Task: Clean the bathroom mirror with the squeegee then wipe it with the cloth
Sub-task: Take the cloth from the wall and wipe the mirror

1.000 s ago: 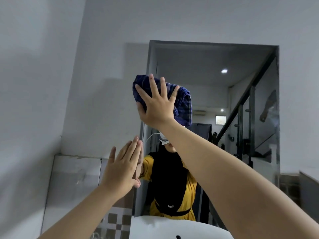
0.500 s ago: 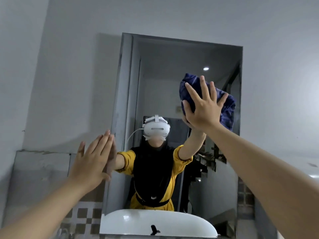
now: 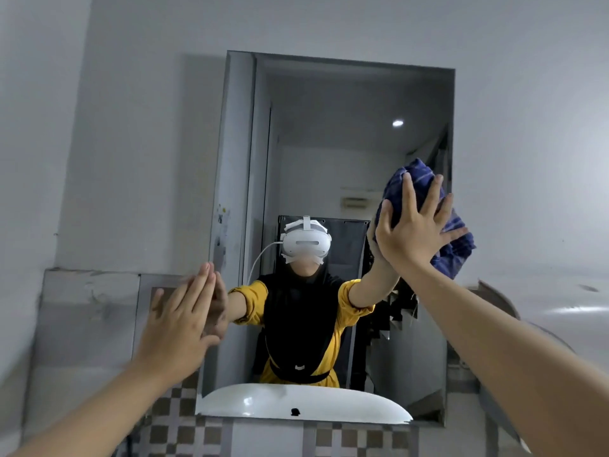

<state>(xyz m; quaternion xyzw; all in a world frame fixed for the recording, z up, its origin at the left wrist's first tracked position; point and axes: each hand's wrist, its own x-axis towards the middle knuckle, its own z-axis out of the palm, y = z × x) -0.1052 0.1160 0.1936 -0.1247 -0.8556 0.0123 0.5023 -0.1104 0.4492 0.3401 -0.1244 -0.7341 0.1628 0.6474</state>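
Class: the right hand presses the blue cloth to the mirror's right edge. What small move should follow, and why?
Probably sweep the blue cloth down and back leftward. The right hand has it at the mirror's right edge, partly over the frame, so glass lies only left and below; the left hand braces the opposite edge.
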